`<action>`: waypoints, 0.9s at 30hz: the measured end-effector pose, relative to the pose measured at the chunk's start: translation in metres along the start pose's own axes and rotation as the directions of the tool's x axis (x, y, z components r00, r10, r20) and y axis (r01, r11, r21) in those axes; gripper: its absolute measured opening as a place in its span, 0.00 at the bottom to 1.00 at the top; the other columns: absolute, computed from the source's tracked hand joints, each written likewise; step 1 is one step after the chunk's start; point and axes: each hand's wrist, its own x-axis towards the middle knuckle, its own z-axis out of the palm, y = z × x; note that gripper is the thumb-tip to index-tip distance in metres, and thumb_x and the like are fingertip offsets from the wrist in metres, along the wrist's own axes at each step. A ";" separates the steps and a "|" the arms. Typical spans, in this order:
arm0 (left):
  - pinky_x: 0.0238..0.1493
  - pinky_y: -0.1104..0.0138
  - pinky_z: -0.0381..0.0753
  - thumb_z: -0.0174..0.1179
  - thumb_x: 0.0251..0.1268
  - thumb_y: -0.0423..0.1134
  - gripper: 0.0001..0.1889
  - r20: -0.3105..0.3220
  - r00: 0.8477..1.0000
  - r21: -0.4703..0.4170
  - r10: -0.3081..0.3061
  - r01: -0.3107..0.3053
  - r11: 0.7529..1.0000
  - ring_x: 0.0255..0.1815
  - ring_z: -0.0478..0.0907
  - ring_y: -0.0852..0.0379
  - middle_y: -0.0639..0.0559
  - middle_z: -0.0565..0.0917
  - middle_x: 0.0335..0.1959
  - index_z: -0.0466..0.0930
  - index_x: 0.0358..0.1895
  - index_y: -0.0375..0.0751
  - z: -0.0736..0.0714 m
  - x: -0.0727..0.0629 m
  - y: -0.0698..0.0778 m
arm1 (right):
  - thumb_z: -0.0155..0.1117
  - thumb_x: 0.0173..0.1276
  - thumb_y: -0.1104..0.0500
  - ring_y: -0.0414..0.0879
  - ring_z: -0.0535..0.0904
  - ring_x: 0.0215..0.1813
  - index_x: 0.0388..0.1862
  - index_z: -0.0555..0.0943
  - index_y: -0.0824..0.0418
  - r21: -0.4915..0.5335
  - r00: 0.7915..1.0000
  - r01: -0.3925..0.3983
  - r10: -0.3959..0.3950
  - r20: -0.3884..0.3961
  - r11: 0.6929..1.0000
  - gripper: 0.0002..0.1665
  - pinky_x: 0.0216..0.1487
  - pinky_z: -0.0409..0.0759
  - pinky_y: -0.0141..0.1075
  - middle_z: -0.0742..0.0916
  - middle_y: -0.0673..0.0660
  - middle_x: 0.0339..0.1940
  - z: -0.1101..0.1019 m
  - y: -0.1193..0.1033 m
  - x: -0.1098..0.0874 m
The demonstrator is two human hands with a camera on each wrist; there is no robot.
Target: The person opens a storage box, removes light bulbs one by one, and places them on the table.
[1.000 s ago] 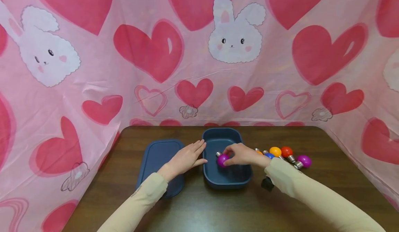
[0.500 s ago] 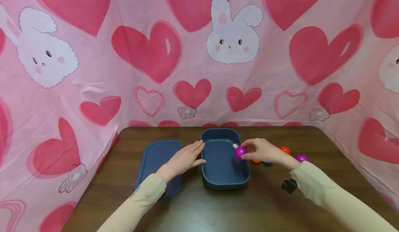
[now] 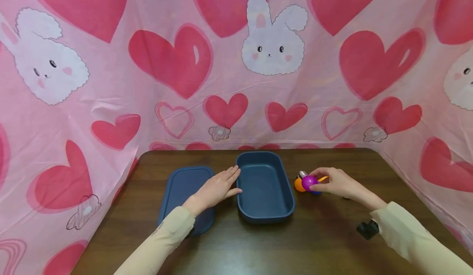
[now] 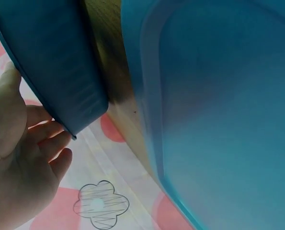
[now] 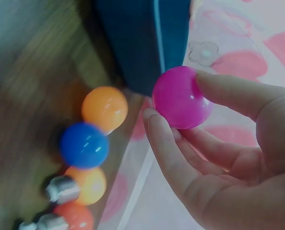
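My right hand (image 3: 340,184) pinches a purple light bulb (image 3: 308,183) between thumb and fingers, its metal screw base pointing up and away. In the right wrist view the purple bulb (image 5: 180,98) shows round and glossy between the fingertips. It overlaps a group of bulbs on the table: orange (image 5: 104,109), blue (image 5: 85,145), a second orange (image 5: 90,184) and red (image 5: 77,216). My left hand (image 3: 214,188) lies with straight fingers against the left rim of a dark blue rectangular box (image 3: 264,186). In the left wrist view those fingertips touch the box's edge (image 4: 51,57).
A flat dark blue lid (image 3: 184,184) lies left of the box, partly under my left forearm. A black wrist device (image 3: 368,229) hangs below the right sleeve. Behind the brown wooden table (image 3: 236,250) hangs a pink cloth (image 3: 236,78) with hearts and rabbits.
My right hand has lifted the purple bulb out of the box and carried it right, over the other bulbs. The left hand stays at the box rim.
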 end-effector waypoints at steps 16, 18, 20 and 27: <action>0.73 0.54 0.70 0.52 0.72 0.58 0.37 -0.007 1.000 0.002 0.011 -0.011 1.000 0.75 0.67 0.45 0.40 0.66 0.76 0.63 0.74 0.36 0.001 0.001 -0.002 | 0.72 0.62 0.50 0.53 0.83 0.44 0.52 0.80 0.68 -0.069 0.994 -0.104 0.102 -0.025 0.992 0.27 0.45 0.86 0.47 0.87 0.63 0.46 -0.003 0.045 -0.032; 0.73 0.54 0.70 0.52 0.72 0.58 0.37 -0.003 1.000 0.002 0.011 -0.011 1.000 0.75 0.67 0.45 0.40 0.66 0.76 0.63 0.74 0.36 0.001 0.001 -0.002 | 0.72 0.61 0.51 0.54 0.84 0.44 0.51 0.80 0.68 -0.062 0.993 -0.118 0.116 -0.021 0.991 0.27 0.45 0.86 0.48 0.87 0.64 0.46 -0.001 0.049 -0.035; 0.73 0.54 0.70 0.53 0.72 0.58 0.37 0.001 1.000 -0.002 0.009 -0.009 1.000 0.75 0.67 0.45 0.40 0.66 0.76 0.63 0.74 0.36 0.001 0.002 -0.002 | 0.73 0.61 0.51 0.55 0.85 0.44 0.50 0.81 0.68 -0.054 0.991 -0.133 0.132 -0.020 0.990 0.26 0.44 0.86 0.48 0.87 0.64 0.46 0.000 0.053 -0.038; 0.74 0.54 0.69 0.52 0.72 0.58 0.37 0.010 1.000 -0.007 0.000 0.000 1.000 0.75 0.67 0.45 0.41 0.65 0.76 0.63 0.74 0.36 0.000 0.002 -0.001 | 0.74 0.60 0.54 0.52 0.84 0.41 0.47 0.81 0.67 -0.059 0.991 -0.132 0.132 -0.018 0.989 0.22 0.40 0.86 0.43 0.87 0.63 0.43 0.004 0.061 -0.041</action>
